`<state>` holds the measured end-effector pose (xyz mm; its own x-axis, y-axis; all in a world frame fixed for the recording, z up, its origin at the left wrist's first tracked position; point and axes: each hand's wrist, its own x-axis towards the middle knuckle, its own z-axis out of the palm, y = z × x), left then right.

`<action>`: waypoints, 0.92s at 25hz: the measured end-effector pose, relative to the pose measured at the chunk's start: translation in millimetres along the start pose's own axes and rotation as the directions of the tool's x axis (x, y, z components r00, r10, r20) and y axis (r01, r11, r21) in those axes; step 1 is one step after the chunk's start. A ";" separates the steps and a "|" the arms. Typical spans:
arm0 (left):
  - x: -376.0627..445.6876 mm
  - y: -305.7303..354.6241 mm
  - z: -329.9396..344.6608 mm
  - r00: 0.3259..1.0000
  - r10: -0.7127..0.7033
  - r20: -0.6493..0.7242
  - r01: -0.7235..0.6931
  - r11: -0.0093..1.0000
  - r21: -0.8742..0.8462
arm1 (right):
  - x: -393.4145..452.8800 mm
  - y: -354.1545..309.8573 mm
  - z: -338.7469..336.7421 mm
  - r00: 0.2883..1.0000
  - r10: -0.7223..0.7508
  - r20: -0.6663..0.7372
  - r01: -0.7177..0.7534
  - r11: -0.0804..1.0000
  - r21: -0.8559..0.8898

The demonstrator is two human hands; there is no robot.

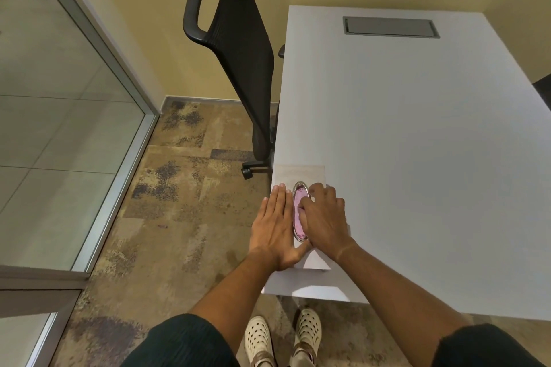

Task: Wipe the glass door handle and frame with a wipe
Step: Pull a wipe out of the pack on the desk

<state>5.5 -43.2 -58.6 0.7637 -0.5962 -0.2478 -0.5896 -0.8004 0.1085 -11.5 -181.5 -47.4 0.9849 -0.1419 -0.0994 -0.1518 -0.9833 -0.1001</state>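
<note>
Mottled brown carpet (179, 188) runs beneath a smooth pale worktop (417, 158), with a black mesh chair (238, 48) beside it and the glass door (59, 98) in its metal frame (119, 68) well apart on my left; my left hand (275, 229) lies flat, fingers straight, on the white wipe pack (316, 259) at the worktop's corner; my right hand (323, 217) curls its fingers into the pack's oval, silver-rimmed opening (299, 211), pinching at the pink wipe inside.

Both bare forearms reach forward and down, converging. The left hand (275, 226) lies flat — fingers straight and together, palm down. The right hand (323, 216) arches, fingers curled downward, seemingly pinching — fingertips hidden.
</note>
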 end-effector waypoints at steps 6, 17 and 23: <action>-1.1 1.2 -1.0 1.000 0.009 -0.010 -0.009 1.000 0.001 | -8.4 10.4 -16.3 0.988 0.046 -0.144 -0.001 0.955 0.298; -1.7 0.6 -0.2 1.000 -0.018 -0.002 0.018 1.000 0.004 | -10.6 22.4 -50.0 0.941 0.323 -0.103 -0.042 0.413 0.910; -3.4 2.4 -1.2 1.000 -0.027 -0.006 0.027 1.000 0.002 | -1.2 28.7 -52.4 0.871 0.400 0.284 -0.281 -0.069 0.957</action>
<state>1.8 -43.1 -56.3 0.7808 -0.5747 -0.2451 -0.5692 -0.8161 0.1000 -12.7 -215.6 1.7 0.7739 -0.4844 -0.4081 -0.3458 0.2167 -0.9130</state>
